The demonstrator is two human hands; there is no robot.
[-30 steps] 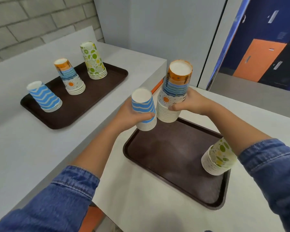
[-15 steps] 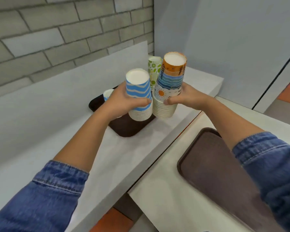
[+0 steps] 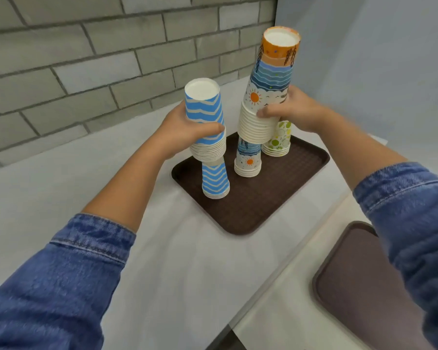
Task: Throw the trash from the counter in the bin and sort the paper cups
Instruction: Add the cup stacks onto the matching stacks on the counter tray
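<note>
My left hand (image 3: 185,133) grips an upside-down stack of blue wavy cups (image 3: 206,117), held just above a matching blue wavy stack (image 3: 215,180) that stands on the brown tray (image 3: 271,195). My right hand (image 3: 292,111) grips a taller upside-down stack of orange-and-blue sun cups (image 3: 268,82), held over the matching sun stack (image 3: 248,160) on the same tray. A green-dotted stack (image 3: 278,142) stands behind, partly hidden by my right hand and its stack.
The tray lies on a white counter (image 3: 111,188) against a grey brick wall (image 3: 86,59). A second brown tray (image 3: 359,294) sits on a lower white table at the right, with a gap between the two surfaces.
I have turned left from the lower table's tray toward the counter tray. Both hands have carried their stacks over it and now hold them above the matching stacks.
</note>
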